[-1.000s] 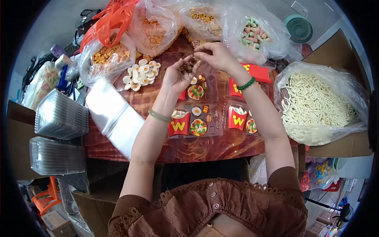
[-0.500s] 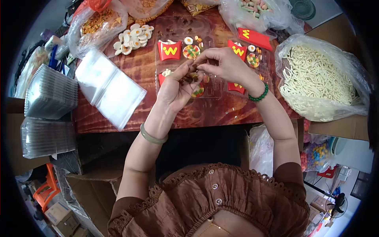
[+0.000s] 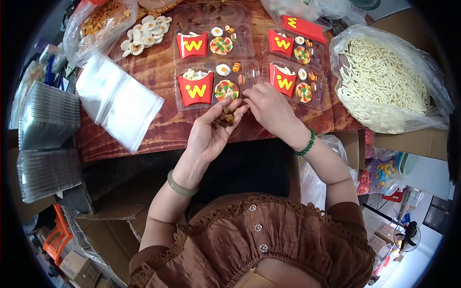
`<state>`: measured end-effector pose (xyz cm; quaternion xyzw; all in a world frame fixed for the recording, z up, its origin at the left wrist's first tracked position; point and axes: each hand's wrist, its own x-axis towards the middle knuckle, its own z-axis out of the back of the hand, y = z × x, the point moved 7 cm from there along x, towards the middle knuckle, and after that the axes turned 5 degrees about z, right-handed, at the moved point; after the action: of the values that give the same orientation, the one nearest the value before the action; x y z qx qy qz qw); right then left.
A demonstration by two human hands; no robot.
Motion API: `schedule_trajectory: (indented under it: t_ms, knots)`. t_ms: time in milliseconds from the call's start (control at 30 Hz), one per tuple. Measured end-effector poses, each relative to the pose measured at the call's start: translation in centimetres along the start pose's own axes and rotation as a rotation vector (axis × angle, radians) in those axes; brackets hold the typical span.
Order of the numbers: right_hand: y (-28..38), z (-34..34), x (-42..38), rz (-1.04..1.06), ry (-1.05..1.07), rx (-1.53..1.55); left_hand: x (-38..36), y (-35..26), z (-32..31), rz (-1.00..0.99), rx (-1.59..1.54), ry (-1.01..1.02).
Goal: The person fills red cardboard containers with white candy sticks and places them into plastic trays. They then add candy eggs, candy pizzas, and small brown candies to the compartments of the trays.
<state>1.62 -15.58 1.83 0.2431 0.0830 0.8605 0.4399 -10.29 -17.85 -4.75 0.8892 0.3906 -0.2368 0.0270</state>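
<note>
My left hand [image 3: 211, 132] is cupped palm up at the table's near edge and holds a small pile of brown candies [image 3: 224, 118]. My right hand [image 3: 270, 108] reaches into that pile with pinched fingertips. Just beyond both hands lies a clear plastic tray [image 3: 249, 67] with a red fry box marked W [image 3: 196, 90], a pizza candy [image 3: 226, 89] and an egg candy [image 3: 223, 69]. A second clear tray [image 3: 321, 93] to the right holds another red fry box [image 3: 283, 80].
A large bag of white stick candies [image 3: 384, 81] sits at the right. A stack of clear plastic bags [image 3: 117, 101] lies at the left, with stacked clear lids [image 3: 45, 115] beyond. Egg candies [image 3: 144, 33] and a bag of orange candies [image 3: 98, 17] lie at the back left.
Both hands have come down from the back of the table to its near edge, still together over the brown candies. The view has tilted downward.
</note>
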Motion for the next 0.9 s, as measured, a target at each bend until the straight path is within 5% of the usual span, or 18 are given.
schedule_trajectory:
  t_ms: [167, 233, 467, 533, 700, 900]
  knots:
    - [-0.1, 0.2, -0.2, 0.033, -0.002, 0.113, 0.0, -0.2, 0.5, -0.029, 0.05, -0.05]
    - [-1.6, 0.1, 0.0, -0.142, -0.007, 0.192, 0.0, -0.2, 0.3, -0.03, 0.066, -0.053]
    - [-2.8, -0.5, 0.6, -0.173, 0.061, 0.167, -0.1, -0.2, 0.0, 0.003, 0.125, -0.033]
    - [-2.8, 0.3, 1.0, -0.286, 0.119, 0.375, -0.3, -0.2, -0.7, 0.03, 0.115, -0.013]
    - [0.1, 2.0, 2.6, 0.017, 0.216, 0.528, 0.3, 0.4, -1.2, 0.088, 0.111, 0.119]
    - [-1.2, 1.3, 2.7, -0.287, 0.421, 0.788, 0.5, 0.1, -2.9, 0.06, 0.219, 0.052]
